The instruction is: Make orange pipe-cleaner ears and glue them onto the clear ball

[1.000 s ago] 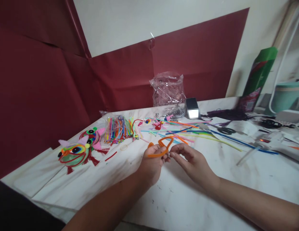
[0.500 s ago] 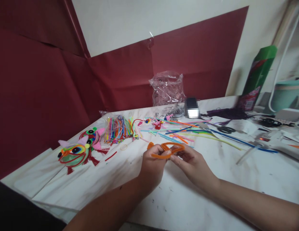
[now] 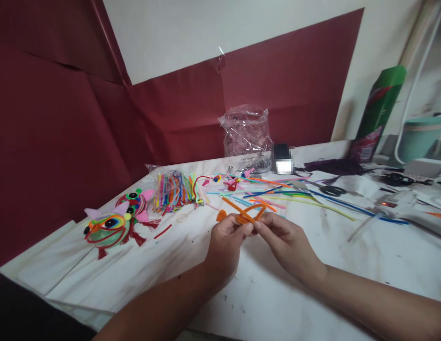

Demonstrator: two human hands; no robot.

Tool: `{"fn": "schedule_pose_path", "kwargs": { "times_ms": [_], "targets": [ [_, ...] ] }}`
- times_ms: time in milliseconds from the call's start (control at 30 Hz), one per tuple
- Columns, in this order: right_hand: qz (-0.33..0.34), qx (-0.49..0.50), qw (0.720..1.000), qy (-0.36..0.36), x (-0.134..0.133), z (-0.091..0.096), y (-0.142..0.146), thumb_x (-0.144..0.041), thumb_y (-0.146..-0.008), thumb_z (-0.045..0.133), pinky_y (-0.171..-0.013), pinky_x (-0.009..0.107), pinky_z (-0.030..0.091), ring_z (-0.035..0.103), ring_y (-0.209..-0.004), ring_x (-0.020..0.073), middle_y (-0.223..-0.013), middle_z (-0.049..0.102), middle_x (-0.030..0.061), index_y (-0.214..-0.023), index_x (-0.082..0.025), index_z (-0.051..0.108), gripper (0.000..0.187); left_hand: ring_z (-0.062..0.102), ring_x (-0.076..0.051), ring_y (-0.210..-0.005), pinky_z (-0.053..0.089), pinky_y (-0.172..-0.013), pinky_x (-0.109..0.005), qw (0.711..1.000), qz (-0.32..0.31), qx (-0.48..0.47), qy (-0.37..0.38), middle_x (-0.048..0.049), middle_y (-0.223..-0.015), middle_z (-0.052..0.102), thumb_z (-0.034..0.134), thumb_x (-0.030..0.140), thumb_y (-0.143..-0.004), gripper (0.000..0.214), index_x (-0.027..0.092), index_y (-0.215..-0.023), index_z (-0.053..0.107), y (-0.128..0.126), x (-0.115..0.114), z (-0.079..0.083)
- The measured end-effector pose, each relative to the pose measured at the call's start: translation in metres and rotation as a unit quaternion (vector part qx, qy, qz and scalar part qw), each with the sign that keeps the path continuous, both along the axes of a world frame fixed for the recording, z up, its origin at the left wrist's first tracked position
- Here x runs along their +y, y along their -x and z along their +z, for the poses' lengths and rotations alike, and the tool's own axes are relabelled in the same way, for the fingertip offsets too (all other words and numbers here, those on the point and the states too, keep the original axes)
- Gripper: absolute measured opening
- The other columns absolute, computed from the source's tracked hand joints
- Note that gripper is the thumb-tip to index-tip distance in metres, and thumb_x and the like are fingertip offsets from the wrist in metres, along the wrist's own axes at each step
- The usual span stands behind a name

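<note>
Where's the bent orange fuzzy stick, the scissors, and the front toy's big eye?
Orange fuzzy stick [image 3: 244, 215]: head view, on its bent middle part.
Scissors [image 3: 333, 191]: head view, on the dark handles.
Front toy's big eye [image 3: 111, 222]: head view, on the dark centre.

Head-worn view, forward and down

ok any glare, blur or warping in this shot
Head view: bright glints on the crumpled clear plastic bag; head view: a soft shadow on the white marbled table below the right hand; head view: pixelation masks the small black box; head view: the tall green container leans outward, probably lens distortion.
</note>
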State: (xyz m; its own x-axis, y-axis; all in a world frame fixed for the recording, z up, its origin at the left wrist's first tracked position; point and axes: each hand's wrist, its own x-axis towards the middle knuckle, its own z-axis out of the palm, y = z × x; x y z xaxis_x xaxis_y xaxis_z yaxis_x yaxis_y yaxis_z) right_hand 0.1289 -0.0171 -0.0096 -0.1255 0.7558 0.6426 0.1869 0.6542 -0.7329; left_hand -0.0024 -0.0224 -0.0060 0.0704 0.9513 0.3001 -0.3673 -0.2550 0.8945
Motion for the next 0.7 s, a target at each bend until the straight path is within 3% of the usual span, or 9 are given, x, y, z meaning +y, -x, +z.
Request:
{"fn": "schedule_pose_path", "kwargs": {
  "times_ms": [133, 267, 433, 567, 700],
  "targets": [
    [0.031, 0.016, 0.999, 0.019, 0.0011, 0.0039, -0.0013, -0.031, -0.082, 0.056, -0.063, 0.024, 0.048, 0.059, -0.065, 0.0134, -0.068, 0.063, -0.0001, -0.069, -0.021, 0.059, 0.017, 0.048, -0.009, -0.064, 0.038, -0.065, -0.023, 1.0, 0.002, 0.011, 0.003, 0.002, -0.062, 0.055, 0.063, 0.018, -0.07, 0.008, 0.013, -0.064, 0.059, 0.0022, 0.0017, -0.0011],
    [0.084, 0.055, 0.99, 0.096, 0.0022, 0.0082, -0.0003, -0.037, -0.078, 0.059, -0.063, 0.026, 0.048, 0.06, -0.066, 0.0149, -0.068, 0.065, 0.0009, -0.068, -0.02, 0.06, 0.019, 0.047, -0.009, -0.062, 0.037, -0.063, -0.023, 0.999, 0.014, 0.05, 0.013, 0.0018, -0.059, 0.054, 0.061, 0.015, -0.069, 0.01, 0.013, -0.059, 0.058, 0.0051, 0.0044, -0.0009],
    [0.071, 0.06, 0.982, 0.164, 0.0019, 0.0077, -0.0003, -0.044, -0.073, 0.062, -0.061, 0.026, 0.046, 0.056, -0.062, 0.0142, -0.062, 0.061, 0.001, -0.063, -0.018, 0.06, 0.027, 0.05, -0.011, -0.064, 0.039, -0.065, -0.024, 0.993, 0.053, 0.106, -0.02, 0.0011, -0.063, 0.056, 0.065, 0.019, -0.066, 0.01, 0.014, -0.058, 0.06, 0.0074, 0.0052, -0.001],
    [0.05, 0.044, 0.984, 0.166, 0.0019, 0.0062, -0.0013, -0.047, -0.073, 0.06, -0.059, 0.026, 0.043, 0.052, -0.06, 0.0138, -0.06, 0.056, 0.0003, -0.063, -0.018, 0.057, 0.031, 0.052, -0.012, -0.068, 0.04, -0.066, -0.024, 0.987, 0.071, 0.135, -0.058, 0.0, -0.067, 0.058, 0.066, 0.023, -0.067, 0.011, 0.015, -0.06, 0.063, 0.0068, 0.0049, 0.0009],
    [0.046, 0.034, 0.988, 0.145, 0.0029, 0.0047, -0.0003, -0.044, -0.076, 0.056, -0.058, 0.025, 0.041, 0.05, -0.06, 0.0133, -0.062, 0.053, -0.0004, -0.066, -0.018, 0.054, 0.028, 0.049, -0.01, -0.059, 0.038, -0.06, -0.023, 0.989, 0.068, 0.13, -0.019, 0.0017, -0.059, 0.055, 0.065, 0.024, -0.067, 0.012, 0.015, -0.062, 0.061, 0.0053, 0.0042, 0.004]
  ]
}}
